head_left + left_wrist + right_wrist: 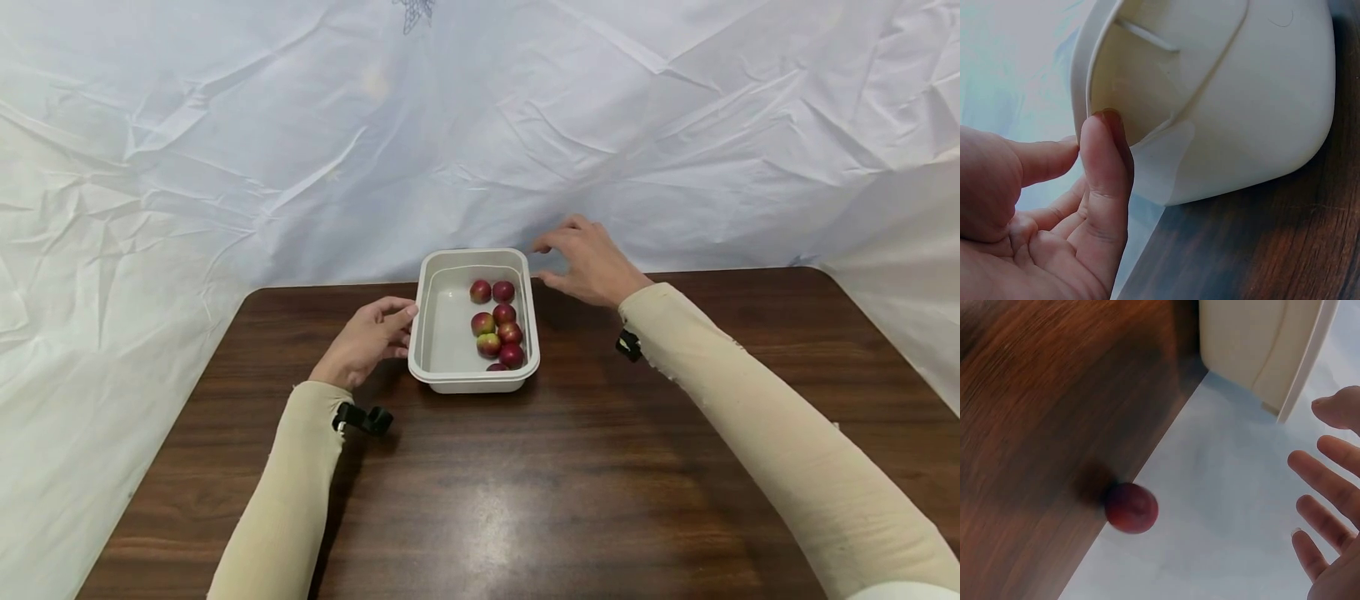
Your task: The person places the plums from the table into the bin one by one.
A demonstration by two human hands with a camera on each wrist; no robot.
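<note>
Here the right hand (1335, 506) holds its fingers (1319, 472) spread apart and straight, gripping nothing. A loose red fruit (1132, 508) lies on the table (1035, 425) at its far edge, just off those fingertips on the palm side and apart from them. The left hand (367, 337) is farther from it; its thumb (1105, 169) presses the near-left rim of the white tray (442, 333), fingers relaxed. The tray's long axis runs away from the person. Seven red fruits (504, 314) lie along its right side.
</note>
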